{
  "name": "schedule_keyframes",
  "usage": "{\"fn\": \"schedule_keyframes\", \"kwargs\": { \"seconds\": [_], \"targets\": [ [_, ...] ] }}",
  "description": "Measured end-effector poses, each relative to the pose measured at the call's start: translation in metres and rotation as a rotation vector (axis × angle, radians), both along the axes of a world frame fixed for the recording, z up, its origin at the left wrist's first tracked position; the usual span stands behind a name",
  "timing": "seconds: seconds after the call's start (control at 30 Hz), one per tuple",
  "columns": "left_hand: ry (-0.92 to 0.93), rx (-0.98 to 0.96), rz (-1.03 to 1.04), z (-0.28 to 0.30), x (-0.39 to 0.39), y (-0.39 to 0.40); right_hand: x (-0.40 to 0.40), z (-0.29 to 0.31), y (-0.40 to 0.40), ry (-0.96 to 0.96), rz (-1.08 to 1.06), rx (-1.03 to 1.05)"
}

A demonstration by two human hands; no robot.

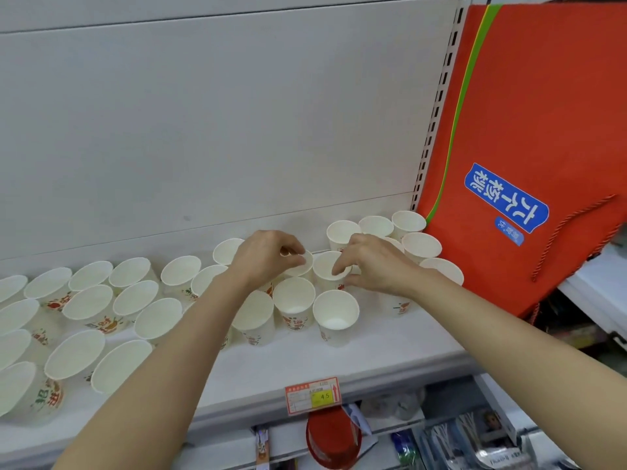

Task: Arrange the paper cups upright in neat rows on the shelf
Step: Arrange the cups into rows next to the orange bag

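Your left hand (268,256) pinches the far rim of a paper cup (303,266) in the back part of the shelf (305,361), and your right hand (369,262) pinches the rim of the neighbouring cup (328,269), forefinger hooked inside and thumb outside, so each grip is grasping a cup and neither is released; both cups stand upright, mouths up, touching or nearly touching each other. Judge the step as squaring these two into the row that runs toward the three cups at the back right (376,225); slide them along the shelf rather than lifting, keeping the pinch light, since thin paper rims will likely dent under pressure; watch your wrists, because the upright cups in front (295,300) sit just below them and could tip. The many cups on the left (88,300) look looser and unevenly spaced, so much arranging seems left; the orange bag (529,130) crowds the right end, so keep the row clear of it.
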State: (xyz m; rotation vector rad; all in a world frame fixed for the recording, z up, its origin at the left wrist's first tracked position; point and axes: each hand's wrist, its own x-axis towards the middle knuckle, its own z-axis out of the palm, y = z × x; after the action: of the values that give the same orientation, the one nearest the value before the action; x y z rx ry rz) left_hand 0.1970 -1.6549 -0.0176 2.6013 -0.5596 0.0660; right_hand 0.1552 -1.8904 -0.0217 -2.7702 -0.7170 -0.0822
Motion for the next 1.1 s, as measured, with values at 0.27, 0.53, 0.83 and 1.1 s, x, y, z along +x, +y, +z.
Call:
{"fn": "schedule_keyframes", "kwargs": {
  "seconds": [0.27,0.53,0.83,1.1],
  "targets": [
    [-0.024,0.009,-0.009,0.007,-0.007,0.016,-0.001,0.002,-0.015,-0.145,-0.144,-0.116],
    [0.015,0.149,-0.07,0.004,-0.003,0.014,0.006,-0.009,-0.015,-0.137,-0.204,-0.122],
    [-0.066,0.349,-0.051,-0.002,-0.004,-0.013,0.001,0.0,-0.015,-0.149,-0.189,-0.096],
    [0.007,0.337,-0.03,-0.001,-0.002,-0.002,-0.019,-0.003,-0.013,-0.254,-0.101,0.1]
  ]
}}
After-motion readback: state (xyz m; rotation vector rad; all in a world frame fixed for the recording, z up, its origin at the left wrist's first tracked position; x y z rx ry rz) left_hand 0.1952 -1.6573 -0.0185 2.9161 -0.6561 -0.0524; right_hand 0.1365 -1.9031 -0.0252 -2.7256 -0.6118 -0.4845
